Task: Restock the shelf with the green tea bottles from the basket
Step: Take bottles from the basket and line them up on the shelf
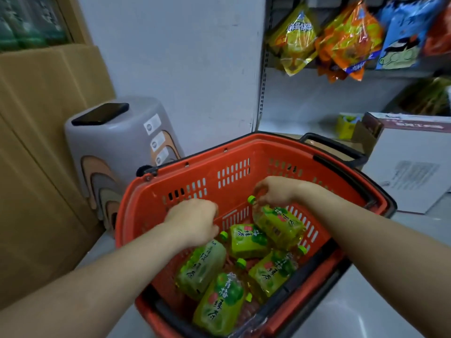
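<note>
Cardboard point(36, 142) stands at far left; beside it a grey stool point(117, 152) carries a phone point(100, 114). The basket point(136, 215) sits just right of the stool; five bottles show in it, all lying or tilted, none upright.

The left hand point(195, 222) hangs knuckles-up over the basket's left side, fingers curled under; the tips are hidden, so I cannot tell whether it grips anything. The left bottle point(202, 269) lies just below it, long axis running near-left to far-right, its neck end toward the hand. The mid bottle point(246, 240) lies flat behind; the front bottle point(222, 303) lies nearest the camera; the right bottle point(273, 272) points its neck toward the right wall.

The far bottle point(278, 225) tilts with its cap point(251, 199) up and to the left and its base low toward the right wall. The right hand point(273, 191) pinches its neck just behind the cap, fingers closed narrow round it.

The shelf point(288, 125) lies up and to the right, beyond the rim; snack bags point(349, 40) hang above it; a carton point(410, 167) stands right of the basket. The right hand is nearer the shelf, so the far bottle likely goes first, lifted neck-first over the rim.
</note>
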Demonstrator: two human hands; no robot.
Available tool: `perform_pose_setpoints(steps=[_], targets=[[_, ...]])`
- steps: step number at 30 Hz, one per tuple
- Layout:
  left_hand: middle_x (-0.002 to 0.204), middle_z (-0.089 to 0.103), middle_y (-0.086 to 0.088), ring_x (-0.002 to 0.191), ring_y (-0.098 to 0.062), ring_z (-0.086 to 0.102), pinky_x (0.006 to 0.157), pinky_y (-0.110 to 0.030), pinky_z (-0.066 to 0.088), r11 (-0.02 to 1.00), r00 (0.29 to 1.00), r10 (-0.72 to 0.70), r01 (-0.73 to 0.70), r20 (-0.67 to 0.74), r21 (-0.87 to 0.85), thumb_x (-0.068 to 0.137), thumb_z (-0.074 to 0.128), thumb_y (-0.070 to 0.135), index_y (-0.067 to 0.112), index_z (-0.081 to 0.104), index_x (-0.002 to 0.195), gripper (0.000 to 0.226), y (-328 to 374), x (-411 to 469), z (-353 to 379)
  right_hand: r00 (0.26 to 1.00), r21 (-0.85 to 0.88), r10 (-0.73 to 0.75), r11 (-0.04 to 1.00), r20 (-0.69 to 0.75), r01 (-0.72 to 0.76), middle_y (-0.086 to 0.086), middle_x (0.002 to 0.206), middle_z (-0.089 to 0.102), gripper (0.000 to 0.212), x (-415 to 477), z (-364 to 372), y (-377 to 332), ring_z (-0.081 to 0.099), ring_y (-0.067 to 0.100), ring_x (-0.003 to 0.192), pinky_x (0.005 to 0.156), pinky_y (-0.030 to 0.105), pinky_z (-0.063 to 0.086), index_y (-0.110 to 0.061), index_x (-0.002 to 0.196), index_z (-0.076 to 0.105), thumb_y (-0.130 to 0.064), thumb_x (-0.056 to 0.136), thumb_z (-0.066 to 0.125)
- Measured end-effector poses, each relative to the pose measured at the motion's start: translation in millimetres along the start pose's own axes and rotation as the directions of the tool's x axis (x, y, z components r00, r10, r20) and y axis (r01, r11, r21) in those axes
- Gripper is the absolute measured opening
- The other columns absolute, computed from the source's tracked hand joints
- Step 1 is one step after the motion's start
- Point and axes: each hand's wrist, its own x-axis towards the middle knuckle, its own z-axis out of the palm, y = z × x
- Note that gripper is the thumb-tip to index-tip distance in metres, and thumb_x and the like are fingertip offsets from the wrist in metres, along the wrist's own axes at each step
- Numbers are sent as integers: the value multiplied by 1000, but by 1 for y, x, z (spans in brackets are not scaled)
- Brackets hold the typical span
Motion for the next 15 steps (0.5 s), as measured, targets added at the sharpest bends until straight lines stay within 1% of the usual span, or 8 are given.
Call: perform_pose_setpoints(steps=[3, 6, 7, 8, 9, 11, 13, 15], targets=[[129, 54, -6, 116, -29, 51, 94, -44, 48, 988, 987, 155, -154, 41, -6, 82, 62, 30, 18, 50, 129, 50, 31, 60, 23, 940, 201, 157, 975, -303, -98, 5, 129, 64, 39, 14, -5, 31, 61, 25, 114, 98, 33, 48, -18, 125, 63, -16, 87, 56], [148, 34, -9, 130, -33, 37, 103, -46, 41, 961, 953, 270, -275, 135, 27, 81, 68, 27, 16, 30, 145, 74, 71, 114, 44, 720, 537, 421, 840, -551, -80, 5, 119, 68, 39, 16, -13, 46, 64, 29, 106, 91, 34, 51, -21, 120, 62, -15, 83, 53], [153, 27, -11, 135, -35, 32, 108, -46, 36, 971, 958, 237, -235, 163, -31, 81, 70, 33, 15, 23, 148, 83, 85, 132, 54, 718, 557, 440, 826, -540, -87, 4, 119, 68, 39, 16, -15, 47, 63, 28, 107, 90, 32, 50, -22, 120, 62, -16, 83, 54], [154, 24, -14, 137, -37, 30, 110, -44, 33, 983, 973, 134, -106, 187, -153, 80, 70, 41, 13, 18, 149, 91, 96, 151, 68, 735, 572, 441, 816, -515, -88, 2, 119, 68, 38, 17, -14, 48, 63, 26, 108, 88, 30, 48, -23, 120, 62, -17, 83, 54], [151, 29, -17, 135, -37, 35, 109, -43, 35, 927, 973, -29, 112, 230, -358, 77, 69, 50, 10, 18, 148, 96, 106, 168, 82, 738, 598, 456, 796, -497, -90, 1, 118, 68, 37, 19, -12, 50, 63, 24, 107, 85, 29, 48, -24, 119, 63, -18, 83, 54], [136, 50, -16, 120, -36, 53, 100, -44, 46, 530, 873, -286, 487, 395, -694, 65, 70, 61, 7, 33, 141, 101, 121, 193, 110, 722, 692, 511, 719, -466, -62, -1, 109, 69, 32, 20, -14, 54, 65, 22, 95, 77, 29, 48, -26, 114, 64, -20, 84, 54], [120, 63, -14, 104, -33, 63, 92, -44, 51, 239, 821, -350, 543, 451, -805, 54, 73, 62, 6, 53, 124, 92, 125, 209, 138, 715, 757, 545, 653, -438, -34, -2, 96, 70, 26, 19, -14, 61, 64, 18, 77, 67, 28, 47, -26, 108, 64, -20, 84, 55], [102, 71, -13, 87, -30, 68, 85, -42, 56, 77, 808, -376, 514, 453, -854, 48, 81, 53, 5, 65, 106, 77, 124, 211, 151, 719, 773, 547, 634, -428, -22, -3, 90, 69, 25, 20, -14, 63, 63, 17, 72, 66, 30, 48, -25, 107, 64, -20, 84, 55]])
